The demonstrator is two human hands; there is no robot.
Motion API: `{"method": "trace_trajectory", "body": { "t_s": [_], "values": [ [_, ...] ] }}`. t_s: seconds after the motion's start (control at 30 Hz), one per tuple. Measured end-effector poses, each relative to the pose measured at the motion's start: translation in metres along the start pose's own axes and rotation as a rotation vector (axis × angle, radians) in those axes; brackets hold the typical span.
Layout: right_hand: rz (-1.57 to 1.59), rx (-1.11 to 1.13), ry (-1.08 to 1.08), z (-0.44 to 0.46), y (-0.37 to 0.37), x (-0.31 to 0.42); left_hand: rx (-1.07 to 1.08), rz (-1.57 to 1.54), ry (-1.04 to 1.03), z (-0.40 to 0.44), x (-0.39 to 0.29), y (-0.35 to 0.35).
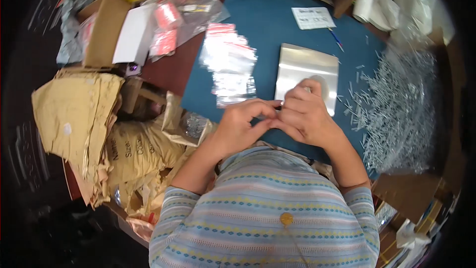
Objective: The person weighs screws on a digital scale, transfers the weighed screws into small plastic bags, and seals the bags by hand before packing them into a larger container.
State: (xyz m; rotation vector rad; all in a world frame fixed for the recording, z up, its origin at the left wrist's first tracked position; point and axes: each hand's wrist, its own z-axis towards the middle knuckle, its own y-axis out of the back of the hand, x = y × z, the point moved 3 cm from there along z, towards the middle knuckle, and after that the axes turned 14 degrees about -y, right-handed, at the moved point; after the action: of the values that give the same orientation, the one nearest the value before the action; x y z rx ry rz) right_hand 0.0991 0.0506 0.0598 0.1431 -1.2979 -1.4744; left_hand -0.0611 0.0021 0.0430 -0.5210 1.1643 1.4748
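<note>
My left hand and my right hand meet at the near edge of the blue mat. Both have their fingers bent and pinched close together, fingertips almost touching. Whatever sits between them is hidden or too small to name. Just beyond my right hand lies a flat, shiny square metal plate, partly covered by that hand. To the left of it, clear zip bags with red strips are spread in an overlapping stack. A big heap of grey screws lies to the right, partly on clear plastic.
A handwritten paper note and a blue pen lie at the back. At left stand an open cardboard box, brown paper sacks and a small opened packet of metal pieces. Cardboard borders the screws.
</note>
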Motion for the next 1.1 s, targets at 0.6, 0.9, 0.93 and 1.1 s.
{"method": "trace_trajectory", "body": {
  "t_s": [0.6,0.9,0.93,1.1],
  "values": [
    [0.307,0.129,-0.14,0.023,-0.062,0.017,-0.398,0.01,0.387,-0.091,0.013,0.111],
    [0.316,0.193,-0.379,-0.022,-0.031,-0.007,-0.654,0.587,0.352,-0.128,0.131,0.227],
    [0.306,0.19,-0.42,-0.028,-0.026,-0.008,-0.698,0.747,0.392,-0.131,0.15,0.249],
    [0.248,0.12,-0.618,-0.061,-0.007,-0.016,-0.61,1.148,0.298,-0.126,0.244,0.315]
  ]
}}
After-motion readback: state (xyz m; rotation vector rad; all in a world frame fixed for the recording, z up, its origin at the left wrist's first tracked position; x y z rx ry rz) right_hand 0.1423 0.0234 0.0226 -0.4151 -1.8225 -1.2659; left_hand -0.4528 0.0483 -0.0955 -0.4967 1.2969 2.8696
